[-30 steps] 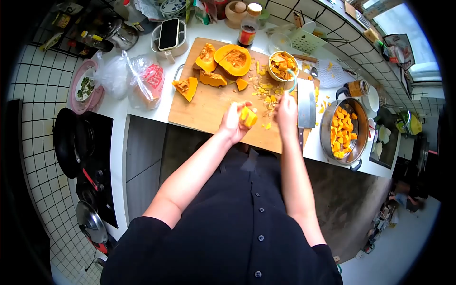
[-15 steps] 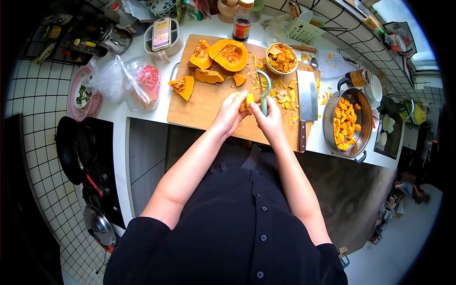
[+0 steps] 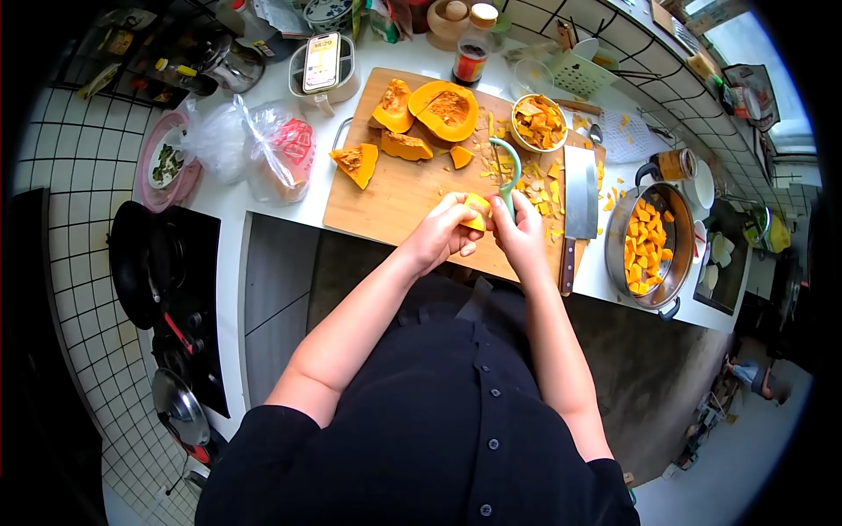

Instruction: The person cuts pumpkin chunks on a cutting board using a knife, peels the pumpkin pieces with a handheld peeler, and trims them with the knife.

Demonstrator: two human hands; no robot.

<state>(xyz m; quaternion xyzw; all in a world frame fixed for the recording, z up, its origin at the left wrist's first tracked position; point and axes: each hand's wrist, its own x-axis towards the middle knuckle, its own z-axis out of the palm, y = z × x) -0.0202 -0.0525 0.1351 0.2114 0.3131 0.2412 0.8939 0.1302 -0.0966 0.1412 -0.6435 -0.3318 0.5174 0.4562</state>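
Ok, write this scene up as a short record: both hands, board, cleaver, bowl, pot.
Left hand: holds a small pumpkin chunk
Right hand: grips a green peeler, close to the chunk
Cutting board: bears large pumpkin pieces at the far left, loose peelings toward the right
Cleaver: flat at the board's right end, handle toward the person
Bowl: heaped with orange scraps, far right of board
Pot: right of board, holds cut chunks

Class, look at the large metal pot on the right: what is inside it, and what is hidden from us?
Inside the metal pot lie many cut orange pumpkin pieces, with bare metal showing beside them. Whatever lies beneath the pieces is covered and cannot be seen.
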